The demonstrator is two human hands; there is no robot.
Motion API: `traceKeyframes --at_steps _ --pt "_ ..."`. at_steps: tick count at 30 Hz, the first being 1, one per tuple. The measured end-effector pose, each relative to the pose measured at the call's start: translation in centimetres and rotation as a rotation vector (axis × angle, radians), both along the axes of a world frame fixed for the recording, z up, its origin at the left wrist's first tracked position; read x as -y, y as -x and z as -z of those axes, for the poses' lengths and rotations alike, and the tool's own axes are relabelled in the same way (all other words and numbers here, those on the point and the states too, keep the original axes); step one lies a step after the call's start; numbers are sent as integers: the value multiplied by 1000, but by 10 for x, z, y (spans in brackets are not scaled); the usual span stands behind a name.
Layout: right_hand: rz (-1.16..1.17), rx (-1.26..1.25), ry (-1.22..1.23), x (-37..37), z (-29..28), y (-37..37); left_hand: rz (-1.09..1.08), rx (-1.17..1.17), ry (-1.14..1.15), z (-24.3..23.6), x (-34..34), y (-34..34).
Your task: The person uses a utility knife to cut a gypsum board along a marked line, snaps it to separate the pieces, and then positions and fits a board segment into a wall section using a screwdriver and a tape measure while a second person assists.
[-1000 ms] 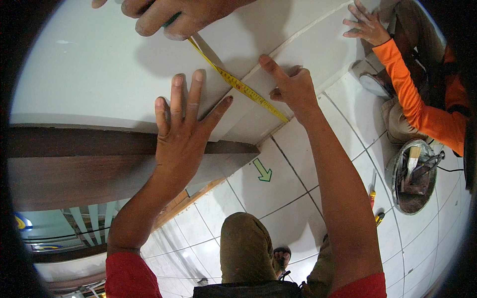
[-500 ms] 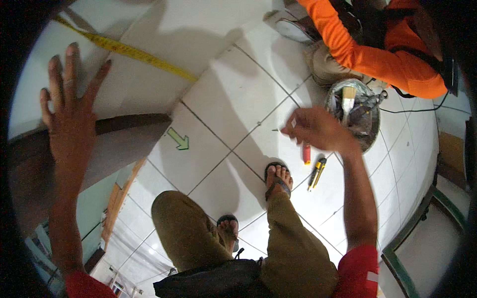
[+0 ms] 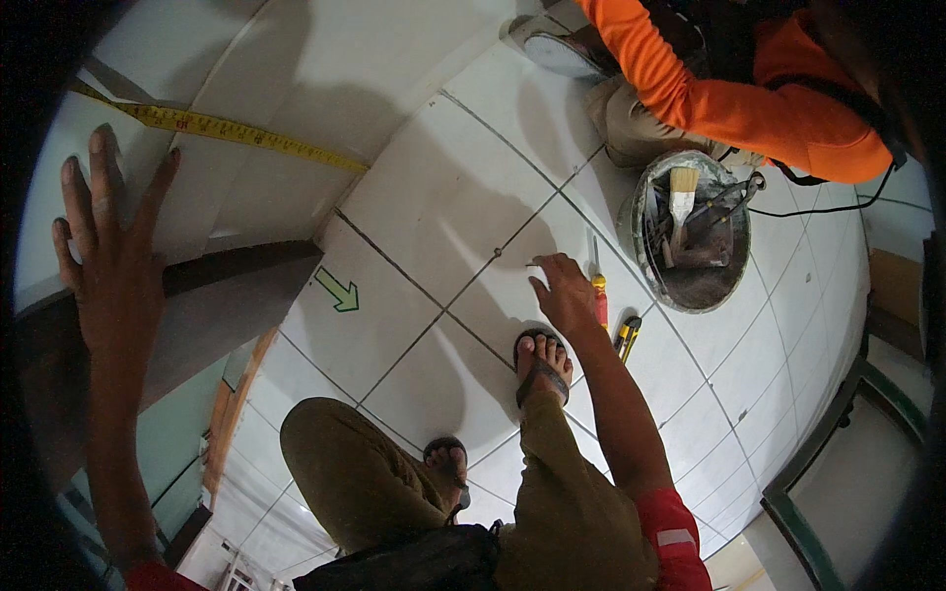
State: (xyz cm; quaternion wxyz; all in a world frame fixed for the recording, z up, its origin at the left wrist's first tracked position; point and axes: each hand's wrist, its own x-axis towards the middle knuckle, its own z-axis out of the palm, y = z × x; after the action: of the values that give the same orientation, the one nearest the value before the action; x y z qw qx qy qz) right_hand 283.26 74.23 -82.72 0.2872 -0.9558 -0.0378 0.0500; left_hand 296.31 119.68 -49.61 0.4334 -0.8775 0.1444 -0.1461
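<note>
My left hand (image 3: 118, 246) lies flat with its fingers spread on a white panel (image 3: 59, 187). Just beyond its fingertips, a yellow measuring tape (image 3: 246, 133) stretches across the white surface. My right hand (image 3: 569, 295) is above the tiles near my foot, its fingers curled. A small thin tip (image 3: 534, 263) shows at the fingers; what it belongs to is too small to tell. Beside that hand, a screwdriver (image 3: 600, 288) with a red and yellow handle lies on the floor, partly covered by it. A yellow and black utility knife (image 3: 628, 337) lies close by.
A round bucket (image 3: 680, 295) at the right contains a paintbrush (image 3: 681, 192) and other tools. Behind it crouches another person in an orange sleeve (image 3: 709, 108). A green arrow sticker (image 3: 339, 291) marks the tiles. A dark-edged ledge (image 3: 232, 281) juts in from the left.
My right hand has moved left and down, uncovering more of the screwdriver and bucket. The left hand stays spread on the panel. The whole view has shifted slightly.
</note>
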Motion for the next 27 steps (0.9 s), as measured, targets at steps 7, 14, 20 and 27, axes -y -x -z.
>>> traceKeyframes --at_steps 7,14,20,27 --pt "-137 -68 96 -2 34 -8 -18 -31 61 -1 1 2" --pt "477 157 -202 41 27 -42 9 -49 -3 -3 -2 5" --pt "362 174 48 51 24 -52 -39 -59 22 -4 1 5" --pt "363 236 219 35 15 -31 -37 -36 -62 -4 2 6"
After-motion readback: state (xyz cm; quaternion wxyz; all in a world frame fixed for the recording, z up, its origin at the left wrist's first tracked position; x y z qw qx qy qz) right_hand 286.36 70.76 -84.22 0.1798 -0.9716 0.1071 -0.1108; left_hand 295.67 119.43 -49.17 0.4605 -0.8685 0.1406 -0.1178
